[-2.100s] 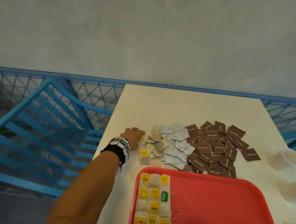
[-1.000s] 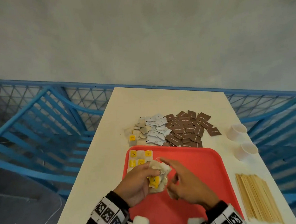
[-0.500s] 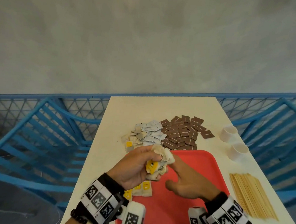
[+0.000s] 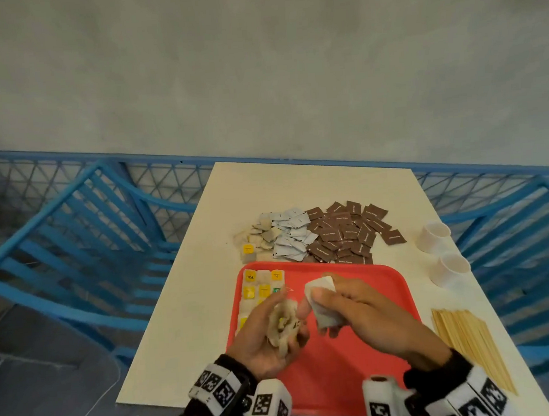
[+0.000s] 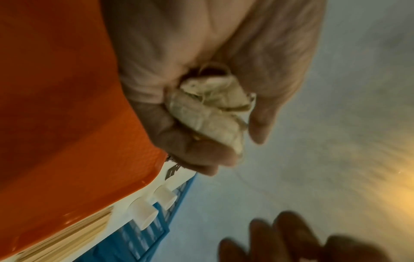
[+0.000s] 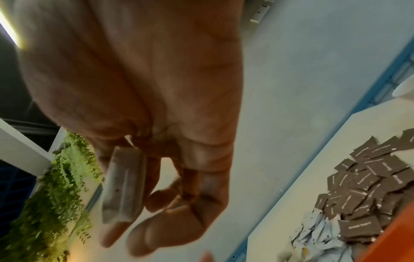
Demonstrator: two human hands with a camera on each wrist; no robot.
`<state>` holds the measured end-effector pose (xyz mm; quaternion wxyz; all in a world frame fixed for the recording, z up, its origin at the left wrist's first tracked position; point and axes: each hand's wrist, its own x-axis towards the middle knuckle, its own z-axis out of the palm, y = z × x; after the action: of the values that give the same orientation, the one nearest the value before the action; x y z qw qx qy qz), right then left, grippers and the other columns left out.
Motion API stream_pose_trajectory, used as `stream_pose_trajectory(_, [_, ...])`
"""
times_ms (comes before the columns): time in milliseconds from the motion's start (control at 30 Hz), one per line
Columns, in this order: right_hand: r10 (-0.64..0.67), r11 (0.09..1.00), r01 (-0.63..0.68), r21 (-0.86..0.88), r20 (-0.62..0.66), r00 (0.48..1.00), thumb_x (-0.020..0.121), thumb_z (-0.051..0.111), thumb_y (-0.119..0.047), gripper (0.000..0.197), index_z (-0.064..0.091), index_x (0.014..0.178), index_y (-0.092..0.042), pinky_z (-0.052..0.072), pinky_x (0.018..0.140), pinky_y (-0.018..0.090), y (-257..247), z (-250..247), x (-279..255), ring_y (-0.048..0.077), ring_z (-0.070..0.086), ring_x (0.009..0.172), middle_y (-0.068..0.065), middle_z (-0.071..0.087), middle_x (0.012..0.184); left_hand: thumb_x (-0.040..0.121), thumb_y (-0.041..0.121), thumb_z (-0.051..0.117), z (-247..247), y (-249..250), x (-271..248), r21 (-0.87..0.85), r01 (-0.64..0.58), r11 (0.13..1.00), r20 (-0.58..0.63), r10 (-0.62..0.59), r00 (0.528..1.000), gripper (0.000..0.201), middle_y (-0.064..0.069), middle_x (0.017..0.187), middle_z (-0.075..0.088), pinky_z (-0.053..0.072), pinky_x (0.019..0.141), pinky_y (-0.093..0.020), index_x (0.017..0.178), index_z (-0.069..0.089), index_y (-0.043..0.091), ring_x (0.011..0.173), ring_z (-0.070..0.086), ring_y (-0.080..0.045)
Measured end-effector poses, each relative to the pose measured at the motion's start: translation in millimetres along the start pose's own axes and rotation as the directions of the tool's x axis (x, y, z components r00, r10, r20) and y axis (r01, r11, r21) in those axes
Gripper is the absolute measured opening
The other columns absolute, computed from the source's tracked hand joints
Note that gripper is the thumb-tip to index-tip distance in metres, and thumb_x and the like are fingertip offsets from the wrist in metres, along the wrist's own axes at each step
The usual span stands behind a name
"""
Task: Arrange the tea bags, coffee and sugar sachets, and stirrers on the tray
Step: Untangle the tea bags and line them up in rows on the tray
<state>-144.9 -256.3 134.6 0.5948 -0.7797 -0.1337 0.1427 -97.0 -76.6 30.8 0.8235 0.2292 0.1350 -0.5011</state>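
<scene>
L hand is cupping a bunch of tea bags over the tray, fingers curled round them; the L wrist view is showing the same wad w/ strings tangling in the palm. R hand is pinching one bag betw. thumb & fingers, held just beside the bunch; the R wrist view is showing it edge-on against the fingers. What's changed: 2 s back the L hand was reaching out to the loose tea heap on the worktop; a sec ago both hands were fiddling w/ the bunch together; half a sec ago the R hand was near it w/o a bag. Now one bag is coming free of the wad, so prob. the step is singling it out to lay next in the grid. Tea rows are sitting in the tray's far-L corner, the nearer part hidden behind the L hand. The rest of the tray is bare red. Sugar sachets, coffee sachets & stirrers are all off the tray, as are two cups, so the task is looking early: tea part-done, other groups not started. Risk, as I'm judging it: strings snagging & dragging extra bags out.
</scene>
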Motion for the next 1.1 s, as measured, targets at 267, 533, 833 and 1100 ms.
stream_pose_trajectory(267, [-0.008,1.000,0.009,0.006,-0.162,0.987,0.099,0.054,-0.032,0.026,0.077,0.105,-0.022,0.047,0.069,0.022,-20.5,-30.1,-6.6,0.007,0.056,0.073,-0.004,0.065,0.075,0.069,0.020,0.088,-10.5,-18.1,13.3,0.256,-0.014,0.966,-0.187,0.064,0.980,0.028,-0.003,0.071,0.055,0.038,0.034,-0.014,0.084,0.067,0.009,0.049,0.049,-0.008])
stream_pose_trajectory(533, [0.174,0.980,-0.109,0.166,-0.457,0.872,0.084,0.076,-0.021,0.005,0.079,0.084,-0.017,0.042,0.058,0.022,22.3,-17.8,0.3,0.011,0.052,0.064,0.005,0.068,0.072,0.083,0.036,0.076,21.2,10.0,-37.8,0.707,-0.271,0.653,-0.130,0.497,0.858,0.028,0.001,0.056,0.039,0.025,0.038,-0.020,0.088,0.063,0.011,0.042,0.032,-0.011])
stream_pose_trajectory(833, [0.148,0.964,-0.041,0.261,-0.406,0.902,0.086,0.074,-0.011,0.006,0.072,0.092,-0.012,0.049,0.064,0.024,14.7,28.0,32.3,0.009,0.063,0.070,0.007,0.074,0.081,0.085,0.016,0.077,60.1,22.8,-62.8,0.865,-0.389,0.317,0.021,0.751,0.659,0.015,0.011,0.046,0.052,0.030,0.038,-0.016,0.085,0.066,0.005,0.035,0.038,-0.001])
stream_pose_trajectory(1100, [-0.108,0.985,0.041,-0.167,-0.415,0.903,0.096,0.063,-0.034,0.019,0.072,0.110,-0.025,0.055,0.081,0.027,21.3,72.3,52.0,0.006,0.068,0.094,-0.013,0.073,0.103,0.083,0.031,0.078,36.4,28.6,-69.9,0.953,-0.272,0.130,-0.034,0.943,0.332,0.014,0.012,0.058,0.064,0.043,0.053,-0.028,0.075,0.071,0.022,0.049,0.055,-0.003])
